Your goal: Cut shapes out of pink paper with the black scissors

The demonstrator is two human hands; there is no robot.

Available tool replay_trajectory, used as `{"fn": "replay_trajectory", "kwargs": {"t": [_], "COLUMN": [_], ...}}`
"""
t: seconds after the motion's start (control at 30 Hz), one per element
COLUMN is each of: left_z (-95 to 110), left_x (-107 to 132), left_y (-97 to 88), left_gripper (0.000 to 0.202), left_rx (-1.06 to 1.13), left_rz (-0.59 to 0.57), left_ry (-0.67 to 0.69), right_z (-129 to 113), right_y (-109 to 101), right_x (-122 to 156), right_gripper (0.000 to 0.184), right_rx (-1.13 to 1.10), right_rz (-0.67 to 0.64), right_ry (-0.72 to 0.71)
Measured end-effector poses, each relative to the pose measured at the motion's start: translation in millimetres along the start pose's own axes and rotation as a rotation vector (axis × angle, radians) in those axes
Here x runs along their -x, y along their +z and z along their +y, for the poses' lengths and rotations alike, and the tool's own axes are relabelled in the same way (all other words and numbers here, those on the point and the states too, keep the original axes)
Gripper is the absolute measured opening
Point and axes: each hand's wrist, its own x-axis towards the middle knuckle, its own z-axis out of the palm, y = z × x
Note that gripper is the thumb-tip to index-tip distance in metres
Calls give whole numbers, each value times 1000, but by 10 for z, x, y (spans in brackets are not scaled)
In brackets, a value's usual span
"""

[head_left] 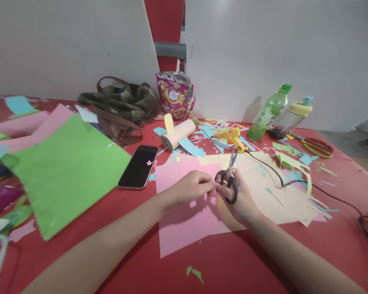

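Note:
Over the middle of the pink paper sheet [184, 220], my left hand [194, 185] has its thumb and fingers pinched together. What sits between those fingertips is too small to make out. My right hand [242, 204] holds a pair of scissors [232, 163] with black handles, its blades pointing up and slightly apart. The fingertips of both hands meet close to the handle loops. Under my right hand lies a cream paper sheet [263, 196], partly over the pink one. A tiny pink star [149, 162] rests on the black phone [138, 167] to the left.
A yellow glue gun [231, 136] trails a black cord [270, 168] rightward. Beyond the hands lie a paper tube [182, 132] and blue scraps [191, 147]. A green bottle [270, 112], a clear jar [291, 120] and more scissors [317, 147] stand or lie right; green sheets [70, 163] lie left.

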Motion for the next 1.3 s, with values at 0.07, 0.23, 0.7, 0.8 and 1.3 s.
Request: {"fn": "replay_trajectory", "kwargs": {"t": [0.07,0.23,0.7,0.8,1.3], "left_z": [-32,-80,-44,-43,66], "left_x": [-12,-31,-12,-15,-7], "left_y": [-2,-4,4,5,-275], "left_gripper": [23,22,29,30,28], "left_rx": [0,-15,-135,-152,-212], "left_rz": [35,76,24,15,324], "left_ry": [1,28,36,36,241], "right_z": [9,26,55,52,53], "right_y": [-2,-18,-59,-51,-20], "right_x": [3,9,-6,-7,61], "right_gripper": [29,29,29,30,24], "right_rx": [18,48,32,30,-12], "right_rz": [2,34,59,71,-290], "right_ry": [7,5,-26,-20,125]}}
